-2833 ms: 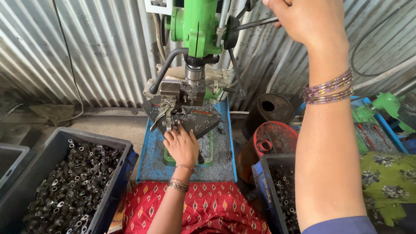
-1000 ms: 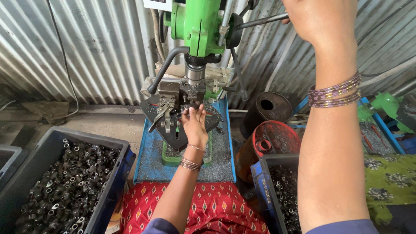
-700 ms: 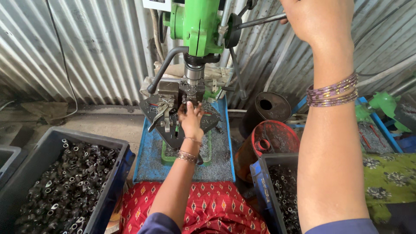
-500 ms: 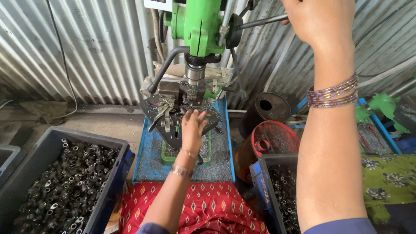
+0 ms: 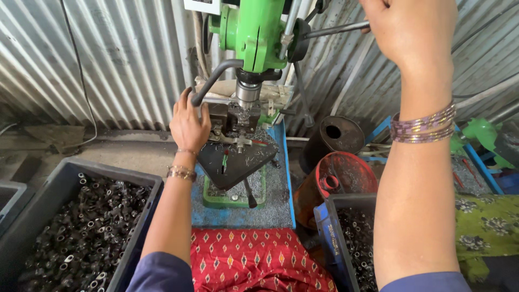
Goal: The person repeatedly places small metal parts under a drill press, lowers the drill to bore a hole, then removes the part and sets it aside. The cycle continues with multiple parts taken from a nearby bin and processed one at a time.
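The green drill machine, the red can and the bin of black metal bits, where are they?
green drill press [image 5: 254, 32], head view, on its green head.
red can [image 5: 340, 176], head view, on its top.
left bin of metal parts [image 5: 81, 227], head view, on the parts.

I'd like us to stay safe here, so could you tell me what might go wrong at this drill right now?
The left hand rests right beside the spindle, so fingers could get caught. The bangles on the right hand, which grips the feed lever, might snag. Metal chips on the blue table could cut bare skin.
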Motion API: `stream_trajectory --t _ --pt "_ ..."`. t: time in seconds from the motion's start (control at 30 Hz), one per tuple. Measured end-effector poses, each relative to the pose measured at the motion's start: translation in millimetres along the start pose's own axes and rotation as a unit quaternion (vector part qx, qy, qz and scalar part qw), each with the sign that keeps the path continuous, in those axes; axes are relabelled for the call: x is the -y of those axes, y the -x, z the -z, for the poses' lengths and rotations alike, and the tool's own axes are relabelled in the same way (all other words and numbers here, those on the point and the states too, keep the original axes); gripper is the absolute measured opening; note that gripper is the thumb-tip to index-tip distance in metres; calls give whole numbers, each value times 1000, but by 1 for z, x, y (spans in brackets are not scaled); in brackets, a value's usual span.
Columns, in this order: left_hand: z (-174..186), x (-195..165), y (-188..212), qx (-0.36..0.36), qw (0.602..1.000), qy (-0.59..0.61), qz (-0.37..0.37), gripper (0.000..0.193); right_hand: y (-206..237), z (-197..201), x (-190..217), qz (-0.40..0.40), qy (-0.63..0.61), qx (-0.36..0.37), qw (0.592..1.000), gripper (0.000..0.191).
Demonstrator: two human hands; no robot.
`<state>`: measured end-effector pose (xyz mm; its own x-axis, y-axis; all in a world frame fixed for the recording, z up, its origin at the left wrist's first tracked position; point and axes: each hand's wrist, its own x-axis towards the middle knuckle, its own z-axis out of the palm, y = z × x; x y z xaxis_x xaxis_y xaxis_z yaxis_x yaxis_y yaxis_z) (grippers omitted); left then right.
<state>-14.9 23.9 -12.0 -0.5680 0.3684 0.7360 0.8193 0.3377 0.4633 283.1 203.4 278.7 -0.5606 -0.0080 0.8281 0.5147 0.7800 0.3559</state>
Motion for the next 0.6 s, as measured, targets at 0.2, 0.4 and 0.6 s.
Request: stream_trajectory --t 0.2,0.4,0.6 --pt "-4 7 1 23 998 62 -22 42 12 26 34 -95 -8 57 994 58" --pt "-8 11 -5 148 986 26 75 48 55 37 82 -104 47 43 992 53" --pt "-13 14 0 109 994 -2 28 48 91 30 115 -143 102 199 964 42"
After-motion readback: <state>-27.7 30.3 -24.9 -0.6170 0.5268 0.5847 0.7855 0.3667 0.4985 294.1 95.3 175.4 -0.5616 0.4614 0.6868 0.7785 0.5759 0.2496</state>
